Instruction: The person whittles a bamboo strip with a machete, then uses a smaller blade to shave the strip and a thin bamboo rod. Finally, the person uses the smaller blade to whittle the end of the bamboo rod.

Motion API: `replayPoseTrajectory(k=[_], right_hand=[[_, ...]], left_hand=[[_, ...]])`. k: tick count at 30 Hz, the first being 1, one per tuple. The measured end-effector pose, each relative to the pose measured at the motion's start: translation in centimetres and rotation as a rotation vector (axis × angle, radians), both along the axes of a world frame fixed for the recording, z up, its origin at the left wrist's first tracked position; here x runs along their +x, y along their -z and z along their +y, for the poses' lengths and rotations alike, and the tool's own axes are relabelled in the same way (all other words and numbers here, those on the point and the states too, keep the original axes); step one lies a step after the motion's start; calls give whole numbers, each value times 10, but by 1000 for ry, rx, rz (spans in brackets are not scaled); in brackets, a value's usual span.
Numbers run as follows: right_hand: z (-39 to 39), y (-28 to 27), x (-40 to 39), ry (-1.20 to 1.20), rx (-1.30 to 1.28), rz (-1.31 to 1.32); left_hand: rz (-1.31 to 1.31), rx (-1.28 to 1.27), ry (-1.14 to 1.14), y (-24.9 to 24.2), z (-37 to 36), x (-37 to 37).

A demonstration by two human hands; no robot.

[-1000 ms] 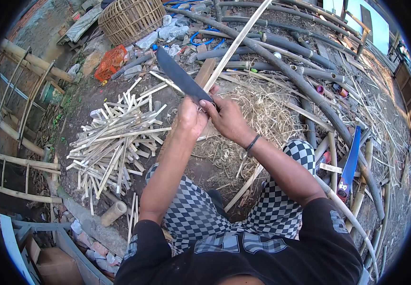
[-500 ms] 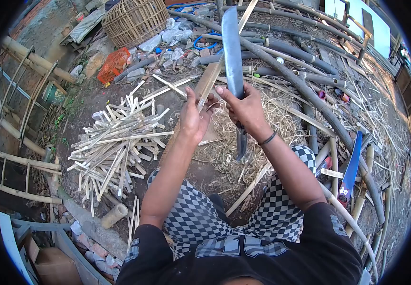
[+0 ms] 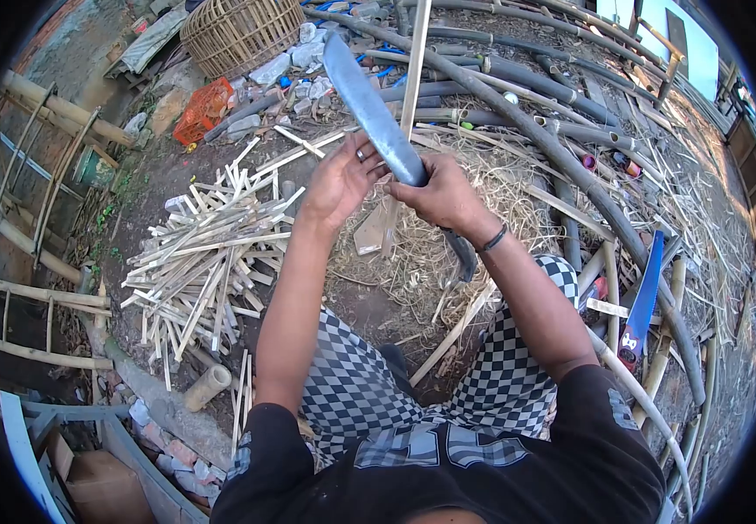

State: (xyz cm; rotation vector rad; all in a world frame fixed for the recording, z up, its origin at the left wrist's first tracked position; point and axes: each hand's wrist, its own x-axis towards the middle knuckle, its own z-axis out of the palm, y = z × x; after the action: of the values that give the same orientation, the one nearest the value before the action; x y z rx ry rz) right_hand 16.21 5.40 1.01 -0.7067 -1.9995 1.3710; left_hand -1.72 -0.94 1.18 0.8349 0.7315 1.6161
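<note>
My right hand (image 3: 446,196) is closed round a machete (image 3: 376,109), its broad blade slanting up and to the left and its dark handle (image 3: 463,253) showing below the fist. A long, thin bamboo strip (image 3: 415,74) stands nearly upright, passing behind the blade beside the right fingers, with its lower end (image 3: 389,236) just beneath them. Close to the left of the blade is my left hand (image 3: 340,182), palm turned up, fingers apart and a ring on one of them. Its fingertips are partly hidden by the blade. Under both hands lies a pile of bamboo shavings (image 3: 500,210).
To the left is a heap of cut bamboo sticks (image 3: 212,262). A blue handsaw (image 3: 644,297) lies at right, near long bamboo poles (image 3: 553,148). Farther off are a woven basket (image 3: 243,35), an orange crate (image 3: 203,111) and rubble (image 3: 308,65).
The machete blade has tilted from near upright to the left. The bamboo strip has swung more upright, and my left hand has moved left, its fingers now off the strip.
</note>
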Motion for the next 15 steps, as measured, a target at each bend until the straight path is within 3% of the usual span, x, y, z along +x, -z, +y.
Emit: replayPoseTrajectory(k=[2, 4, 10, 12, 14, 15], right_hand=[[-5, 4, -3, -56, 45, -26], [-13, 1, -3, -165, -154, -45], [-13, 13, -8, -196, -138, -112], [-15, 15, -10, -200, -126, -126], [-23, 6, -7, -138, -24, -42], [-23, 0, -6, -115, -42, -106]], left_hand=[[-39, -3, 7, -6, 5, 2], [28, 120, 286, 1, 11, -6], [-10, 142, 249, 13, 3, -17], [97, 182, 107, 19, 0, -26], [5, 65, -123, 26, -2, -41], [89, 39, -145, 24, -4, -51]])
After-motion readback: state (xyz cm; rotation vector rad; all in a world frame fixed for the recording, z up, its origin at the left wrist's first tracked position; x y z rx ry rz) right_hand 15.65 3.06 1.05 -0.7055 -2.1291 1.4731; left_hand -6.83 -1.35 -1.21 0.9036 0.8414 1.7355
